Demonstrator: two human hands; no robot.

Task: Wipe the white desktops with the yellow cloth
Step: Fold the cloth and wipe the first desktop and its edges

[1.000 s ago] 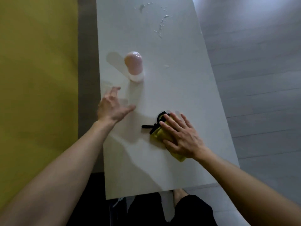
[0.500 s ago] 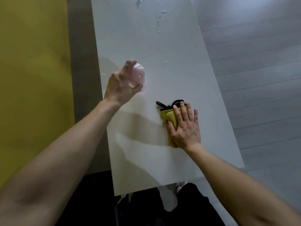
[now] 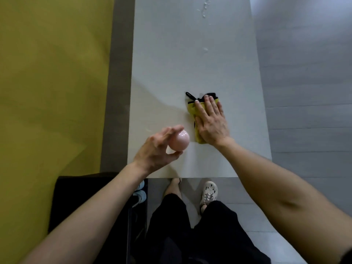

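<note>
A long white desktop (image 3: pixel 171 63) runs away from me. A folded yellow cloth (image 3: pixel 192 112) with black trim and a black loop lies on it, right of the middle. My right hand (image 3: pixel 212 121) presses flat on the cloth with straight fingers. My left hand (image 3: pixel 158 149) grips a pink rounded object (image 3: pixel 181 143) and holds it above the near part of the desktop, left of the cloth.
Water drops (image 3: pixel 204 8) lie on the far end of the desktop, with a smaller spot (image 3: pixel 205 49) nearer. A yellow wall (image 3: pixel 47 82) is at the left, grey floor (image 3: pixel 304 63) at the right. A dark chair (image 3: pixel 85 187) stands by the near left corner.
My left hand reached the pink object, took hold of it and lifted it back toward me. My right hand slid the cloth forward and to the right on the desktop.
</note>
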